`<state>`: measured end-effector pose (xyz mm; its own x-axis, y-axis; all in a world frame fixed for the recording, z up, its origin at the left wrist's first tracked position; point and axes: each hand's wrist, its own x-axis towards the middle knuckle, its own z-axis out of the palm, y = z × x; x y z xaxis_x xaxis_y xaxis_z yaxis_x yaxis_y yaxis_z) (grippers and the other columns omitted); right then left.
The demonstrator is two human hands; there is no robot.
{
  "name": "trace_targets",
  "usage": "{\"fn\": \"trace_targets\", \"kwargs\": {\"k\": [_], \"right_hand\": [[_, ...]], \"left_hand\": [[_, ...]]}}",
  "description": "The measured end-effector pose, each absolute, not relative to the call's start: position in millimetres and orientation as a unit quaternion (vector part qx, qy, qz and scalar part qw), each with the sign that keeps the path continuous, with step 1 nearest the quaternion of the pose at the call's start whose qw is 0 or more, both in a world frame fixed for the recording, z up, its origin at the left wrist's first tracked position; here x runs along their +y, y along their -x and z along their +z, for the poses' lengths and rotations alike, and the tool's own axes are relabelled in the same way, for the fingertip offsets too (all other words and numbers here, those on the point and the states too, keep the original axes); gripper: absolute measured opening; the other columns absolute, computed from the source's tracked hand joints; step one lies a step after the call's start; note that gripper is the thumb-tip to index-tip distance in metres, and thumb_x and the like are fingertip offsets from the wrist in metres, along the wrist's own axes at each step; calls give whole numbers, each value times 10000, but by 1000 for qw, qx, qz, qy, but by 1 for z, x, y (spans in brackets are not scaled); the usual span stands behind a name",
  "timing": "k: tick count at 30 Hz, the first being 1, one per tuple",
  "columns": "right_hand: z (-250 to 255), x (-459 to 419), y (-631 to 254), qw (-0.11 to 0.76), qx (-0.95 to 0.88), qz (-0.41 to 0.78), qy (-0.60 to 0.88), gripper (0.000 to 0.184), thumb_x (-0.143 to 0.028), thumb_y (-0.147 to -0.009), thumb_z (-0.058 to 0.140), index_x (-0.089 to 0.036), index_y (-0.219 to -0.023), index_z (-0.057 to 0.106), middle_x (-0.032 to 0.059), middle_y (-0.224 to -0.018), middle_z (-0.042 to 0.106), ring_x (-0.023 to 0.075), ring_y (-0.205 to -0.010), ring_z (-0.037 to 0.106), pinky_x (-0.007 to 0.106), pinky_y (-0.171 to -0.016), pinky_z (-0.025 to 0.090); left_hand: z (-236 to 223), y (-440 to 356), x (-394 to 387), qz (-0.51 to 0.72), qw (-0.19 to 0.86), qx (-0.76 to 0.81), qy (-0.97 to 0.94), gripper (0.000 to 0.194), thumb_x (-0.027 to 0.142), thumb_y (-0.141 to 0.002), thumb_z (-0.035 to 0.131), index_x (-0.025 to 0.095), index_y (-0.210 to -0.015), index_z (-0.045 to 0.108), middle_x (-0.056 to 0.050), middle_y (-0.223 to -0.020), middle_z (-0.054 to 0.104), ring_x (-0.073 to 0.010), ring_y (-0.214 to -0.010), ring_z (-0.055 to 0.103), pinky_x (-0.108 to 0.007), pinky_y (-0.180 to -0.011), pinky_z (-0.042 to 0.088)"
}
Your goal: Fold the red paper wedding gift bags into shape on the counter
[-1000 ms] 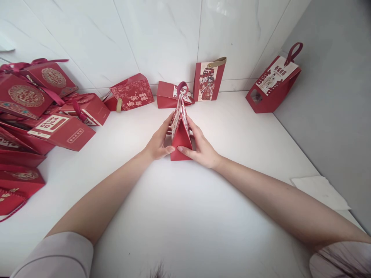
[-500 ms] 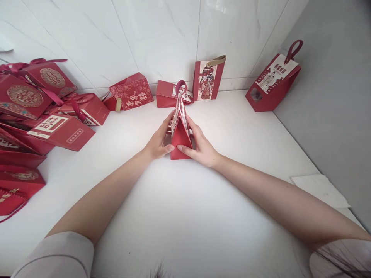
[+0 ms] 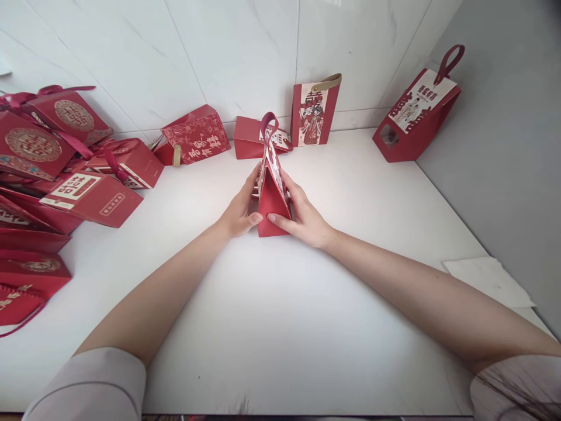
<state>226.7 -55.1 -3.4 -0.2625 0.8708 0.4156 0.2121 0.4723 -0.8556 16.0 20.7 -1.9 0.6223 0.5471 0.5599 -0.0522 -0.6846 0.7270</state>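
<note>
A red paper gift box [image 3: 272, 202] with a peaked top and a dark red loop handle stands upright on the white table [image 3: 245, 327], its plain folded-in side facing me. My left hand [image 3: 241, 210] is wrapped round its left side, thumb near the lower front edge. On the right side my right hand [image 3: 304, 215] grips it, its thumb lying across the plain red front. The far fingertips of both hands are partly hidden behind the box's printed panels.
Several red boxes with ribbons [image 3: 92, 196] are piled at the left. Along the tiled wall stand a patterned red box [image 3: 199, 137], a small lying box [image 3: 249, 137], a box with a tan strap [image 3: 313, 117] and a windowed box [image 3: 416, 117]. White paper [image 3: 486, 278] lies at the right.
Both hands keep their hold on the gift box, which stays in place. The view has tilted slightly, so the table's front edge now shows at the bottom.
</note>
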Motion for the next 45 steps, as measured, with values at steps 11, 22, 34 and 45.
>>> {"fn": "trace_targets", "kwargs": {"k": [11, 22, 34, 45], "right_hand": [[-3, -55, -227, 475, -715, 344, 380, 1058, -718, -898, 677, -332, -1714, 125, 115, -1751, 265, 348, -1610, 270, 615, -1300, 315], [-2, -55, -227, 473, -719, 339, 381, 1045, -713, -904, 676, -336, -1712, 131, 120, -1749, 271, 340, -1606, 282, 618, -1293, 328], [-1, -56, -227, 472, -718, 341, 381, 1053, -726, -900, 671, -333, -1714, 131, 105, -1762, 248, 341, -1615, 263, 599, -1307, 315], [0, -56, -228, 467, -718, 343, 385, 1059, -729, -900, 664, -320, -1714, 124, 130, -1747, 267, 353, -1607, 273, 615, -1294, 321]], "left_hand": [[-3, -16, 21, 409, 393, 149, -810, 1159, 890, -736, 666, 279, -1660, 325, -206, -1541, 577, -421, -1242, 687, -554, -1045, 548], [-1, -17, 20, 406, 404, 150, -806, 1148, 886, -721, 685, 290, -1645, 358, -194, -1597, 530, -441, -1295, 657, -569, -1066, 540], [0, -18, 21, 404, 385, 138, -818, 1148, 895, -752, 641, 295, -1669, 296, -193, -1658, 456, -428, -1305, 656, -531, -1040, 565], [-1, -17, 22, 409, 404, 147, -805, 1115, 878, -708, 708, 275, -1605, 432, -185, -1598, 535, -420, -1301, 663, -522, -1064, 556]]}}
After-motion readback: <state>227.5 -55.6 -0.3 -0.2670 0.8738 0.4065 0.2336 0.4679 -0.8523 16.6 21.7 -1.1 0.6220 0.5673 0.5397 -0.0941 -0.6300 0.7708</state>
